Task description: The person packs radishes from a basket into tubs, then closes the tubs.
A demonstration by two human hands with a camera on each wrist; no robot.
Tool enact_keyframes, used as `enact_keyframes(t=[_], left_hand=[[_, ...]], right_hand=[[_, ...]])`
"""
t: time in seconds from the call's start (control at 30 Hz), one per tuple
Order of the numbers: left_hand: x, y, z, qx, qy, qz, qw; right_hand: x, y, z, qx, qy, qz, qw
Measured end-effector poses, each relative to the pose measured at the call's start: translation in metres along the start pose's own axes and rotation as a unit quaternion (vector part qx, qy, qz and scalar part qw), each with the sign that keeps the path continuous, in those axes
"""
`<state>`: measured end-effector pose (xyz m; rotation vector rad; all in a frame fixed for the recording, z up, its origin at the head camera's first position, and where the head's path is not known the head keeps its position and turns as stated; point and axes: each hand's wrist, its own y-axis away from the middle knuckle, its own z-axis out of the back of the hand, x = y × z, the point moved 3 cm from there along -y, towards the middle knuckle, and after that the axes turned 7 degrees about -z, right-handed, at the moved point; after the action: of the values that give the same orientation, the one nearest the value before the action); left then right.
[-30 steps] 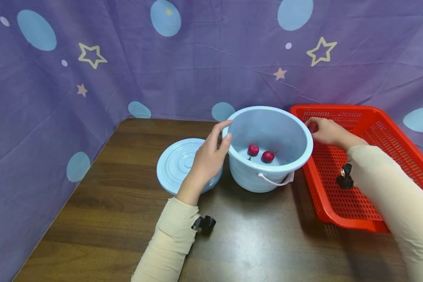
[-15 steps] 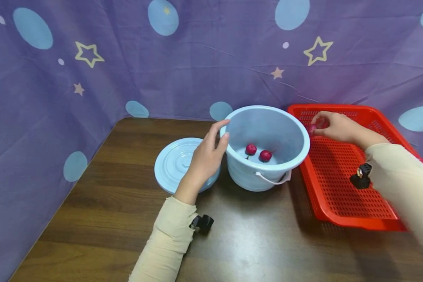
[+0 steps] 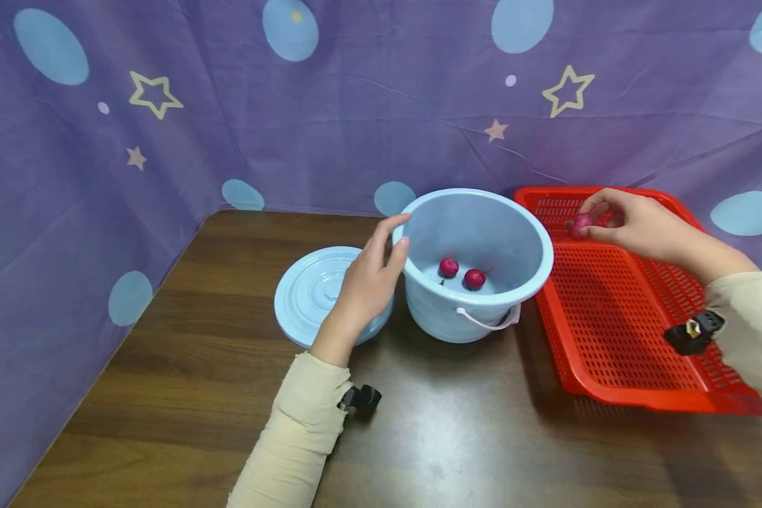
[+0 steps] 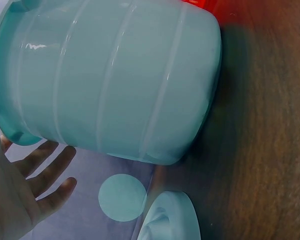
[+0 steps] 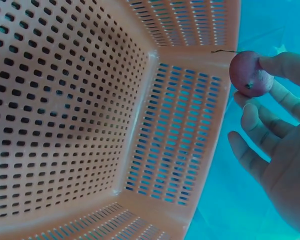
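Observation:
In the head view my right hand (image 3: 657, 229) pinches a red radish (image 3: 581, 226) between thumb and fingertips, above the back left part of the red basket (image 3: 578, 346). The right wrist view shows this radish (image 5: 251, 74) with its thin root, level with the basket's rim. My left hand (image 3: 367, 286) touches the left side of the light blue bucket (image 3: 444, 317) near its rim, fingers loosely extended. Two more radishes, a left one (image 3: 448, 267) and a right one (image 3: 475, 279), lie on the bucket's floor. The bucket stands upright with its white handle (image 3: 489, 323) hanging down in front.
A light blue lid (image 3: 307, 293) lies on the wooden table (image 3: 184, 367) left of the bucket, partly behind my left hand. The basket stands close to the bucket's right side. A purple patterned cloth (image 3: 355, 106) hangs behind the table.
My right hand has moved from beside the bucket's right rim to the right, over the basket, carrying the radish. My left hand stays at the bucket. The head view has shifted slightly.

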<state>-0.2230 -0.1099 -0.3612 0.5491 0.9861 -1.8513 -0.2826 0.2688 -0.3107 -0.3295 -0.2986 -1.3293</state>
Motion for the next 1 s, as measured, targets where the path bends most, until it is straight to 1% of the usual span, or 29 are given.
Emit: enact_keyframes(t=[0.3,0.43,0.73,0.87,1.0], left_hand=[[0.001,0.000,-0.001,0.002,0.004,0.004,1.0000],[0.001,-0.002,-0.002,0.001,0.004,0.004,1.0000],[0.000,-0.002,-0.001,0.001,0.004,0.005,1.0000],[0.000,-0.002,-0.002,0.001,0.001,0.005,1.0000],[0.001,-0.002,-0.002,0.000,0.000,0.006,1.0000]], right_hand=[[0.002,0.020,0.011,-0.044,0.001,0.037,0.998],[0.005,0.029,0.012,-0.053,-0.004,0.049,0.997],[0.026,0.048,0.013,-0.083,-0.027,0.092,0.992],[0.034,0.058,0.014,-0.093,-0.036,0.093,0.991],[0.042,0.068,0.016,-0.095,-0.037,0.080,0.992]])
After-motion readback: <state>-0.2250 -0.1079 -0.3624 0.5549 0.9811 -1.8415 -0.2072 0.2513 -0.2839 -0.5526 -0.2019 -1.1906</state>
